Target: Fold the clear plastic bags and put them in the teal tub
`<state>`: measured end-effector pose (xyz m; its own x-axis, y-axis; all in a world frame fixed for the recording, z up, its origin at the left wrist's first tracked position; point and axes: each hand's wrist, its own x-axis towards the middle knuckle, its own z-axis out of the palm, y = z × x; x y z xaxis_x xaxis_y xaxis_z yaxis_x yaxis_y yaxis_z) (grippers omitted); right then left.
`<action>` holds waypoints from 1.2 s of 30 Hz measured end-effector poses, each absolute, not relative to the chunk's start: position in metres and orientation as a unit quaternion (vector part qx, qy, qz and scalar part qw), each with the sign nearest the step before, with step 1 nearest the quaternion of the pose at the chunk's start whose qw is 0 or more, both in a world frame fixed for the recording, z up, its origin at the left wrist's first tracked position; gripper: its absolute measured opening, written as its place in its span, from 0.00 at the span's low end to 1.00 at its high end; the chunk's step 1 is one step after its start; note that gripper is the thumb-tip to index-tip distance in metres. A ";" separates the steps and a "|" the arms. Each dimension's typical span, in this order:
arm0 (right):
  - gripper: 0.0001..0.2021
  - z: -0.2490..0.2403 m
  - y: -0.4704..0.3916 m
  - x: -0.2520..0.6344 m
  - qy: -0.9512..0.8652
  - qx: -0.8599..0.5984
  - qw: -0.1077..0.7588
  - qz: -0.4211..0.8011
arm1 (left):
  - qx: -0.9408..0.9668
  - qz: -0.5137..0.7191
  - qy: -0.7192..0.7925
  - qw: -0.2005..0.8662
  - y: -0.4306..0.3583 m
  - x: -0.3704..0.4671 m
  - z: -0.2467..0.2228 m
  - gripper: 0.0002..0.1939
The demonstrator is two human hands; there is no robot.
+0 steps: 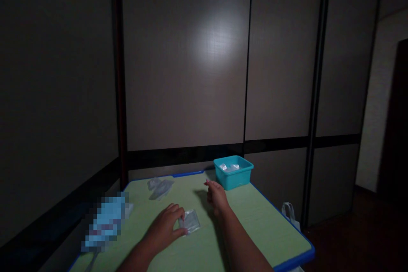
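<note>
Blue, blurred-out packaging (106,223) sits left of the left grip (165,225), at the counter's (255,229) edge; crumpled clear film (162,188) lies beyond that grip. Thumb and forefinger apart, it touches the clear packet (191,222) just to its right; whether it pinches, I cannot tell. Uneven pressure could make the slick packet skid. The right grip (218,196) has fingertips together, contents unclear; a stray knuckle could nudge the teal bin (238,179) just beyond it.
</note>
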<state>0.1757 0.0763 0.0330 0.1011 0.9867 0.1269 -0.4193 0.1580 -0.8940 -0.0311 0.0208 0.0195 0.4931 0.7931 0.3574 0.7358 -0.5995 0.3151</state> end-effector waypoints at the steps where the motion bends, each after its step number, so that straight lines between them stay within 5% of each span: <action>1: 0.20 0.036 0.075 0.178 -0.386 -0.327 0.663 0.551 | 0.861 0.240 0.445 0.059 0.021 -0.031 0.019 0.14; 7: 0.19 0.047 0.075 0.194 -0.304 -0.185 0.699 0.621 | 0.858 0.246 0.446 0.066 0.022 -0.032 0.015 0.14; 21: 0.19 0.043 0.080 0.195 -0.313 -0.176 0.685 0.634 | 0.857 0.248 0.446 0.069 0.019 -0.031 0.019 0.10; 30: 0.23 0.029 0.090 0.196 -0.305 -0.311 0.685 0.584 | 0.859 0.271 0.428 0.078 0.021 -0.032 0.020 0.05; 36: 0.19 0.048 0.082 0.200 -0.307 -0.184 0.703 0.615 | 0.862 0.273 0.417 0.094 0.028 -0.033 0.010 0.07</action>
<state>0.1999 0.0824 0.0476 0.0562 0.9773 0.2044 -0.7511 0.1762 -0.6362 -0.0332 0.0279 0.0099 0.5032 0.7699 0.3926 0.6669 -0.6348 0.3902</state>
